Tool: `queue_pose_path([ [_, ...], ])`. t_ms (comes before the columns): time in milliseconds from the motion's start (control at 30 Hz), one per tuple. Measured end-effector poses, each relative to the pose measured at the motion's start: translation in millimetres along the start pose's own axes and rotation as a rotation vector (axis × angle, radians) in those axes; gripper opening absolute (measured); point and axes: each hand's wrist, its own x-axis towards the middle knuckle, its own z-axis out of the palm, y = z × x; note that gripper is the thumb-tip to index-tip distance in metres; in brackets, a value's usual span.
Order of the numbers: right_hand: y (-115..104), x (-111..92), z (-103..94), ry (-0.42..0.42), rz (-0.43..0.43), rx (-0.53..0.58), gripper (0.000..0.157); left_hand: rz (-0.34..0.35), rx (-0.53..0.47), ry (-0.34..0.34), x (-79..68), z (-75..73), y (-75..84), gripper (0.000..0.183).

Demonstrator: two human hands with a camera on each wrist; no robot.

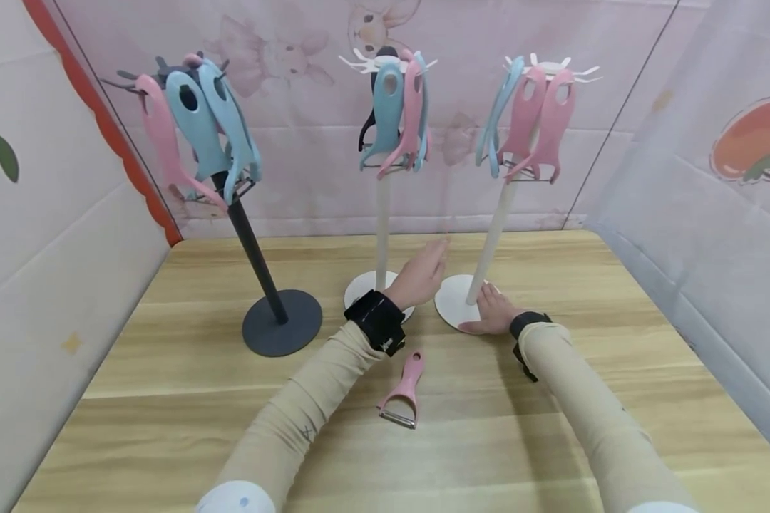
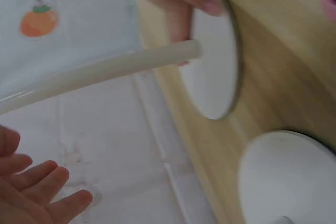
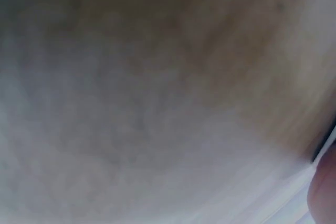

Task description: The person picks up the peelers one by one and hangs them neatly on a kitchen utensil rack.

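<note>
My left hand (image 1: 418,273) hangs in the air between the middle and right stands. Its loosely spread fingers (image 2: 68,208) hold nothing in the left wrist view. My right hand (image 1: 497,311) rests on the round base (image 1: 452,299) of the right white stand, spread beside the foot of its pole (image 1: 490,239). Pink and blue peelers (image 1: 555,117) hang from the hooks at the top of this stand. A pink peeler (image 1: 408,388) lies on the table between my forearms, blade end towards me. The right wrist view is mostly blurred, with part of a finger (image 3: 323,187) at its edge.
Another white stand (image 1: 383,214) with pink, blue and black peelers stands in the middle, its base partly behind my left wrist. At the left, a dark stand (image 1: 257,249) carries pink and blue peelers. Printed curtains (image 1: 295,178) border the wooden table (image 1: 167,392).
</note>
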Motion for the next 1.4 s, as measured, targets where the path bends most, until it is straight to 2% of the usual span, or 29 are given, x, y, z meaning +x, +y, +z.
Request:
queue_pose_path([
  [67, -2, -1, -4.1, 0.003, -0.005, -0.012, 0.101, 0.025, 0.072, -0.068, -1.4, 8.8, -6.9, 0.047],
  [200, -11, -4, -14.9, -0.044, 0.03, -0.021, 0.097, 0.054, 0.229, -0.187, -1.8, 26.4, -18.1, 0.048],
  [300, -24, -11, -24.6, -0.102, 0.078, -0.025, 0.091, 0.052, 0.324, -0.269, -2.2, 39.9, -25.3, 0.049],
  [367, -37, -20, -32.4, -0.114, 0.092, -0.052, 0.086, 0.08, 0.419, -0.325, -3.0, 49.1, -31.1, 0.049],
  [433, -52, -31, -41.3, -0.115, 0.101, -0.089, 0.077, 0.1, 0.483, -0.369, -3.0, 56.1, -37.1, 0.049],
  [533, -81, -51, -55.6, -0.085, 0.101, -0.106, 0.051, 0.127, 0.559, -0.416, -1.1, 63.8, -47.7, 0.049],
  [600, -102, -63, -58.4, -0.042, 0.062, -0.096, 0.037, 0.099, 0.548, -0.444, -0.2, 67.6, -53.4, 0.05],
  [667, -123, -75, -55.9, 0.004, -0.011, -0.084, 0.03, 0.09, 0.536, -0.47, 0.3, 72.4, -59.1, 0.051],
  [800, -162, -91, -36.5, 0.081, -0.237, -0.073, 0.031, 0.09, 0.506, -0.519, -2.4, 80.4, -63.6, 0.053],
  [933, -187, -95, -17.6, 0.091, -0.37, -0.065, 0.021, 0.111, 0.486, -0.528, -8.6, 81.6, -57.8, 0.055],
  [1000, -194, -93, -10.3, 0.094, -0.371, -0.08, 0.02, 0.107, 0.492, -0.53, -12.3, 80.7, -55.2, 0.057],
  [1233, -202, -88, 7.4, 0.13, -0.266, -0.254, 0.036, 0.053, 0.551, -0.547, -17.9, 79.6, -46.5, 0.061],
  [1300, -201, -90, 9.0, 0.146, -0.255, -0.247, 0.032, 0.04, 0.557, -0.554, -18.0, 78.2, -45.3, 0.061],
  [1400, -198, -92, 8.8, 0.189, -0.281, -0.223, 0.02, 0.026, 0.569, -0.556, -18.3, 75.2, -44.8, 0.06],
])
